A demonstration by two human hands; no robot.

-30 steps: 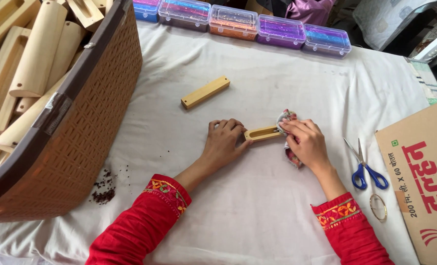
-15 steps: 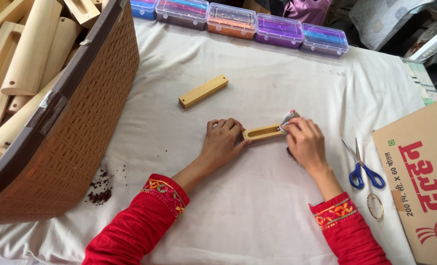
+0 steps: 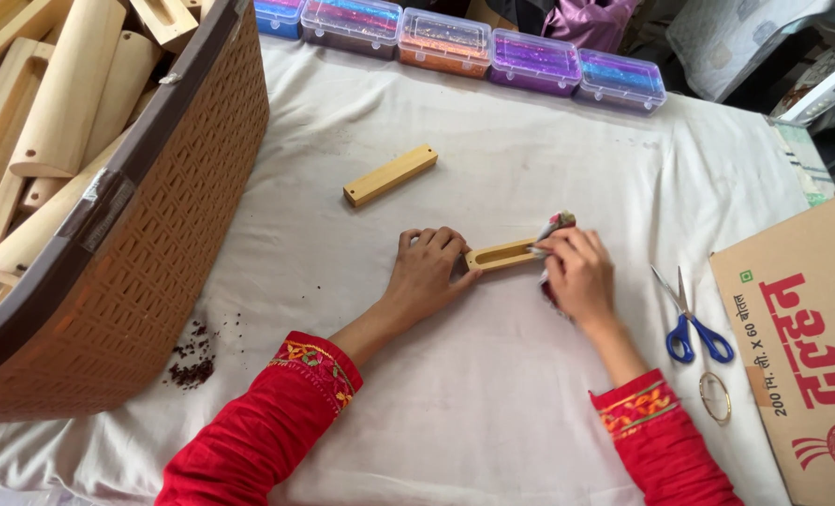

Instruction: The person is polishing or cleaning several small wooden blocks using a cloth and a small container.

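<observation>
My left hand (image 3: 429, 272) grips one end of a small wooden block with a long slot (image 3: 500, 256), holding it flat on the white cloth. My right hand (image 3: 578, 274) is closed on a small shiny packet (image 3: 556, 224) at the block's other end, its fingertips touching the slot's edge. A second, solid wooden block (image 3: 390, 175) lies apart on the cloth, farther from me and to the left.
A big brown woven basket (image 3: 155, 244) full of wooden pieces fills the left side. Several clear boxes of coloured material (image 3: 455, 42) line the far edge. Blue-handled scissors (image 3: 691, 323), a thin bangle (image 3: 714, 396) and a cardboard box (image 3: 801, 347) lie at right. Dark crumbs (image 3: 191, 364) sit beside the basket.
My right hand has shifted slightly along the block's end with the packet. My left hand and the slotted block have stayed in place.
</observation>
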